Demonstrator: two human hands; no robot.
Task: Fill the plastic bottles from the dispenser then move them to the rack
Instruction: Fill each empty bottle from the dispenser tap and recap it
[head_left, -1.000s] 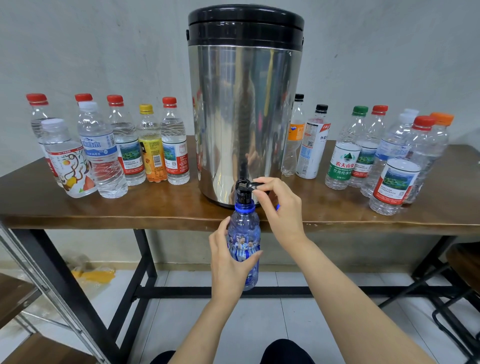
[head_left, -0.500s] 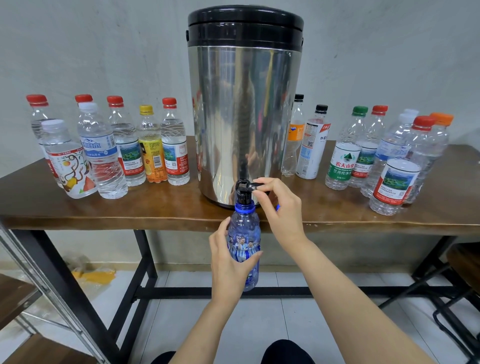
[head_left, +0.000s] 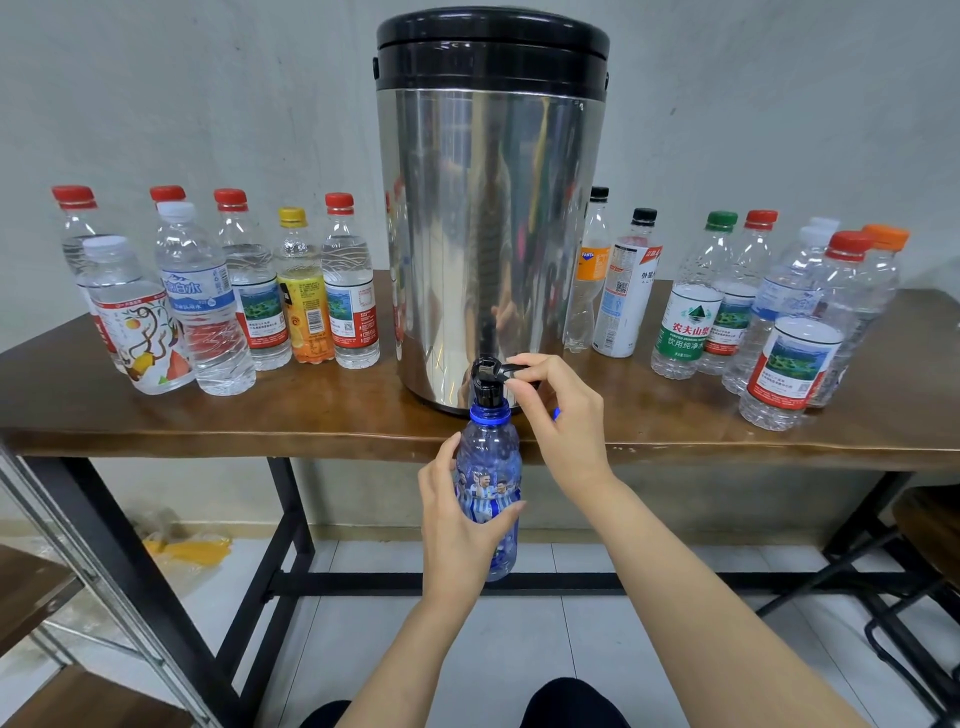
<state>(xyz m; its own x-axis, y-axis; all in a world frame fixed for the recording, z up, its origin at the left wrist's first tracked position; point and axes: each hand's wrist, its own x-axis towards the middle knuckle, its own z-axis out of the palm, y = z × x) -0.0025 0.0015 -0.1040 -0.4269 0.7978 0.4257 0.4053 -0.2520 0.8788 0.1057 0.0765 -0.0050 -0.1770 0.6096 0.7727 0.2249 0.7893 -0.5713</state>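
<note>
Nothing moved: left hand (head_left: 457, 525) grips blue bottle (head_left: 488, 452) under tap (head_left: 487, 387) at tabletop (head_left: 311, 421) front edge, right hand (head_left: 566, 421) pinches lever (head_left: 515, 370); racking remains.

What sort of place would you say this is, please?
Probably a plain indoor workroom set up for bottle filling: bare grey wall, wooden table, steel dispenser, rows of plastic bottles.

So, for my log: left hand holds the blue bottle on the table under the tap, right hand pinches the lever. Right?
No: the head view shows the left hand holding the bottle in the air before the table edge, under the tap, not on it. The right hand pinches the lever as said.
</note>
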